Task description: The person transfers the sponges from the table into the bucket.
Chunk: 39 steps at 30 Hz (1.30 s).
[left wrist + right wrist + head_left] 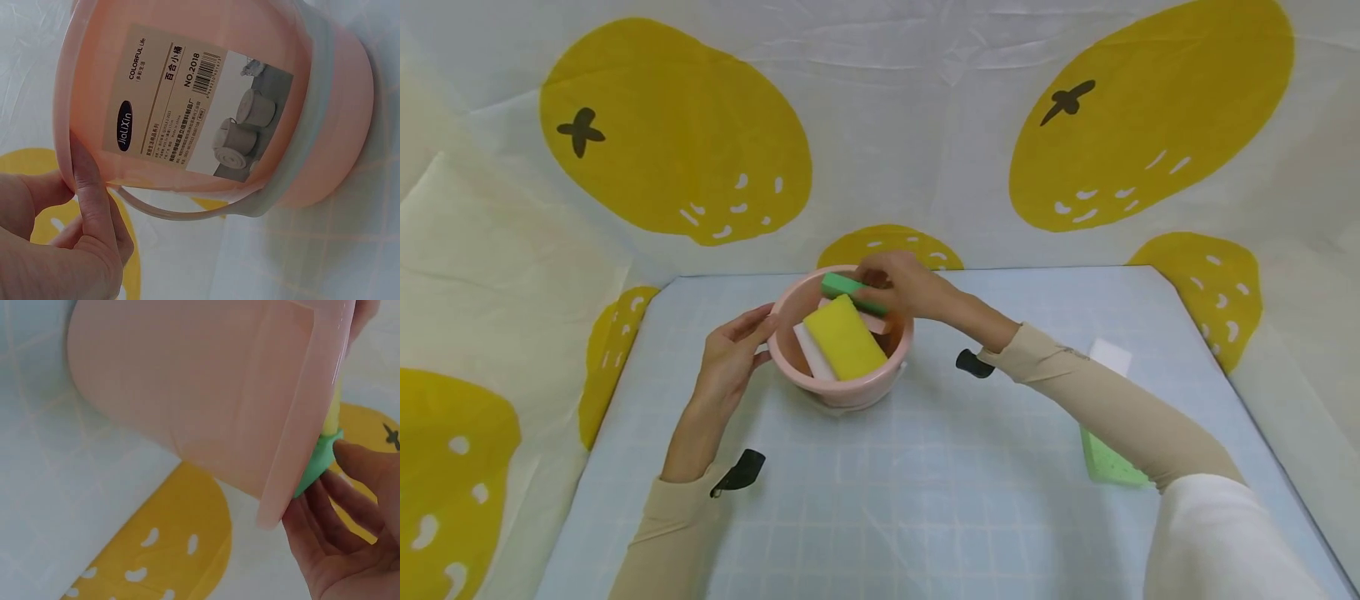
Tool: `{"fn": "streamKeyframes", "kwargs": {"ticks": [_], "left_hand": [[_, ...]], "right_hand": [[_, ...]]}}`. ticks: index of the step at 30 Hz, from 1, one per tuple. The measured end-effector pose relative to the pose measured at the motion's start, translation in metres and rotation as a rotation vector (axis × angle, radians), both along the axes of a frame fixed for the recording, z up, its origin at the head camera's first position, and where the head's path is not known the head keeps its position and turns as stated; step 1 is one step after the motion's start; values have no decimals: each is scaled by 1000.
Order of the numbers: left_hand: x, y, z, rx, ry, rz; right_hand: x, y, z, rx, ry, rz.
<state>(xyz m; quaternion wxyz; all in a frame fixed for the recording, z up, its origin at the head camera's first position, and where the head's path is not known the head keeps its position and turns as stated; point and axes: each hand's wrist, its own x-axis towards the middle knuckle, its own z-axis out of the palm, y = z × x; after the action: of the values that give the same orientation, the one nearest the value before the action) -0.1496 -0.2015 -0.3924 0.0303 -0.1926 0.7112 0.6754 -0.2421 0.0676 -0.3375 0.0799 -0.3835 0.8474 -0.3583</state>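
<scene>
A pink bucket stands near the back edge of the table, left of centre. My left hand pinches its rim from the left, and the left wrist view shows a printed label on its side. Inside lie a yellow sponge on top, a white block and a pink piece, both partly covered. My right hand reaches over the far right rim and holds a green sponge between thumb and fingers. In the right wrist view this green sponge shows just beyond the rim.
To the right, a light green perforated block and a white block lie on the pale blue gridded table, partly hidden by my right sleeve. The bucket's handle hangs along its side. Fruit-printed cloth encloses the back and sides.
</scene>
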Motion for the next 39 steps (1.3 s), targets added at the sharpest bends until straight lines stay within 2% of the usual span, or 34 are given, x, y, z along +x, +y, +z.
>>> {"fn": "streamKeyframes", "kwargs": {"ticks": [10,17,29,39], "left_hand": [[-1,-2,-1,13,5,6],[0,-4,-2,57,40,-8],[-1,-2,-1,56,34,-9],[-1,-2,-2,54,35,-10]], "right_hand": [[3,25,4,-38,9,-58],[5,45,3,-51,-47,-120],[4,89,-7,-90,-62,-197],[12,121,-12,-95,-87,-265]]}}
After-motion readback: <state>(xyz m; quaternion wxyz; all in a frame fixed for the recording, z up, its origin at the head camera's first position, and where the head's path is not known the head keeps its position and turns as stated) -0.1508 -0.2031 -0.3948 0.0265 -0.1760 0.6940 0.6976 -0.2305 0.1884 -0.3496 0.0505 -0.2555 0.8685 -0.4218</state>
